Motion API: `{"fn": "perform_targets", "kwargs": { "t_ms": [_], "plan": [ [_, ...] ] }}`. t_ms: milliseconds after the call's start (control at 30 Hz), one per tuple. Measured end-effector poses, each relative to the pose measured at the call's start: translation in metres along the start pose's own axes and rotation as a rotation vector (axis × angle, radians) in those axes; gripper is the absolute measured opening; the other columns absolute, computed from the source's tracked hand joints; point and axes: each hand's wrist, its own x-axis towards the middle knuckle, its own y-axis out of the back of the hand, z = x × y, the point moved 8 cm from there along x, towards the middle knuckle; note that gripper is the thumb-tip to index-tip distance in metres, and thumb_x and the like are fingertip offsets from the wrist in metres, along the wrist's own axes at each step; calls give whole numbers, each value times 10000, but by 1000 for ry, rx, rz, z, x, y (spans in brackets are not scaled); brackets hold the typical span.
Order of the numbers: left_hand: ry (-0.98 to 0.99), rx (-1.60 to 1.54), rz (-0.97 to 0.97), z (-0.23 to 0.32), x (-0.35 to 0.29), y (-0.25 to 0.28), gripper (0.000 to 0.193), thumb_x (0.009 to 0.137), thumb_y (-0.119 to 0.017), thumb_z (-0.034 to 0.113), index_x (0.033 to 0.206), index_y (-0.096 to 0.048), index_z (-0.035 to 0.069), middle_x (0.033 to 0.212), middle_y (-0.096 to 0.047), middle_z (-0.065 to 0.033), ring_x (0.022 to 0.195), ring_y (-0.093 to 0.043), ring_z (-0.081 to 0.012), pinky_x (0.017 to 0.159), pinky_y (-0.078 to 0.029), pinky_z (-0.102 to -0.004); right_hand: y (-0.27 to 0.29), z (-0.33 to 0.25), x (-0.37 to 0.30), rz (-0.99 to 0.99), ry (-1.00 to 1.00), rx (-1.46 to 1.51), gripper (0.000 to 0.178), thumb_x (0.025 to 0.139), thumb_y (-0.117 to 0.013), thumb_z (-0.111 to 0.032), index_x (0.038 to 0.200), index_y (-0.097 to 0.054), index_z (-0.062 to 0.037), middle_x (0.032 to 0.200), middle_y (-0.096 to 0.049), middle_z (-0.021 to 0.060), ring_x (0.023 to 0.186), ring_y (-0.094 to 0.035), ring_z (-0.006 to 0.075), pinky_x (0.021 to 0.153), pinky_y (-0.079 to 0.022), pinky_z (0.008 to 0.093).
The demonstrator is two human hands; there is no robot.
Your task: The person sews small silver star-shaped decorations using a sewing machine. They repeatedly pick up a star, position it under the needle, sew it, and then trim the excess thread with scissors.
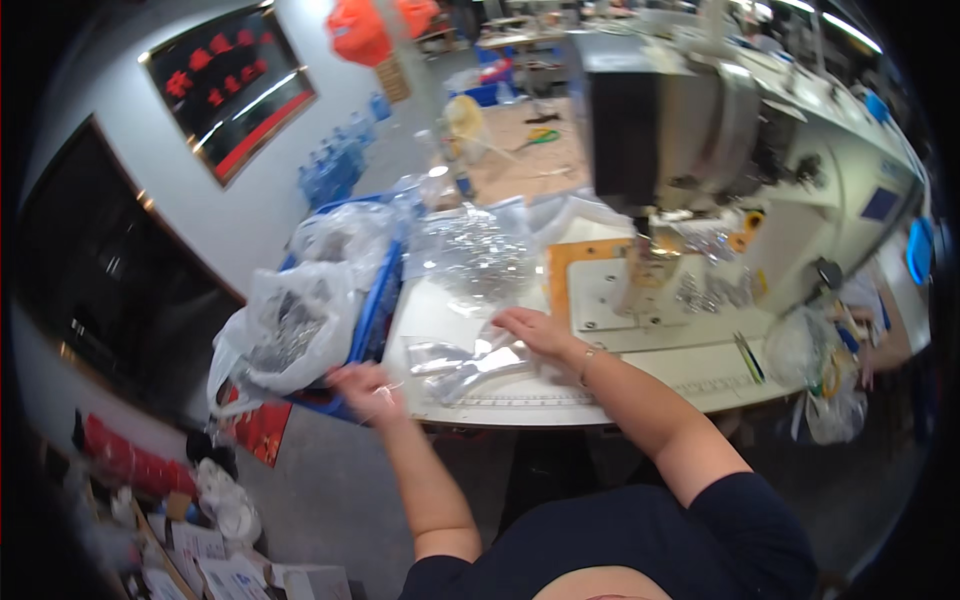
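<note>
My right hand [540, 331] is over the white machine table, its fingers bent together at the edge of a shiny clear plastic piece [450, 368]. My left hand [370, 392], smeared by motion, hovers at the table's left edge beside a white plastic bag [262, 318] of silvery pieces; its grip does not show clearly. Behind my right hand lies a heap of glittering silvery pieces [478, 250] on clear plastic. A large industrial sewing machine [690, 120] stands to the right, its needle area over a metal plate [600, 295] with an orange-brown border.
A blue crate [375, 318] holding bags adjoins the table's left side. Green-handled snips [748, 358] lie at the right, near a ruler strip [690, 386] along the front edge. Clear bags [832, 410] hang off the right end. Boxes [235, 580] stand on the floor, lower left.
</note>
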Motion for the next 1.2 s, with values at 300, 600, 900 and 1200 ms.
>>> {"fn": "perform_targets", "kwargs": {
  "t_ms": [300, 600, 900, 1200],
  "plan": [
    [510, 962, -408, -128, -153, -167, 453, 855, -582, 24, 1288, -445, 26, 794, -576, -7, 597, -470, -37, 504, -392, -176, 103, -18, -123, 369, -45, -68, 211, 864, -611, -216, 942, -645, -23, 765, -656, 47, 682, -593, 124, 652, -483, 267],
    [141, 1583, -1544, -224, -284, -206, 780, 743, -692, 383, 1339, -356, 7, 1413, -321, -185, 1329, -267, -357, 1050, -255, -502, 277, -8, -225, 862, 41, -1016, 251, 765, -666, -187, 976, -638, -54, 942, -634, 87, 946, -536, 274, 823, -419, 394],
    [39, 1655, -1589, -199, -297, -173, 744, 694, -722, 333, 1307, -419, 40, 1370, -410, -131, 1279, -377, -296, 1047, -292, -422, 266, 2, -193, 706, -293, -1026, 487, 708, -710, -177, 1164, -555, -105, 970, -600, 49, 1023, -481, 280, 859, -322, 468],
    [-148, 1750, -1455, -168, -280, -155, 410, 790, -551, 89, 1198, -548, 53, 1259, -538, -80, 1190, -498, -245, 1005, -362, -376, 235, -3, -211, 838, -77, -1014, 679, 662, -741, -86, 1271, -447, -29, 922, -582, 44, 985, -461, 282, 841, -344, 430]
  ]
}}
